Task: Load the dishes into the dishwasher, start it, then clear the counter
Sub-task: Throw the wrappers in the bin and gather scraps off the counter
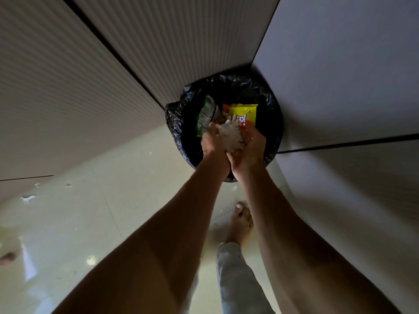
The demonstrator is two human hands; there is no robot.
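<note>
Both my hands are held together over a bin lined with a black bag (179, 118), which stands on the floor in a corner. My left hand (212, 141) and my right hand (250, 146) cup a pile of white crumpled scraps (232, 135) between them, fingers curled around it. Inside the bin lie a yellow snack packet (246, 114) and a green and white wrapper (205, 115), just beyond my fingertips.
Ribbed cabinet fronts (90, 87) run along the left and a plain grey panel (340, 75) stands on the right, closing in the bin. Small white scraps (29, 197) lie on the glossy pale floor (102, 211). My bare foot (241, 217) is close before the bin.
</note>
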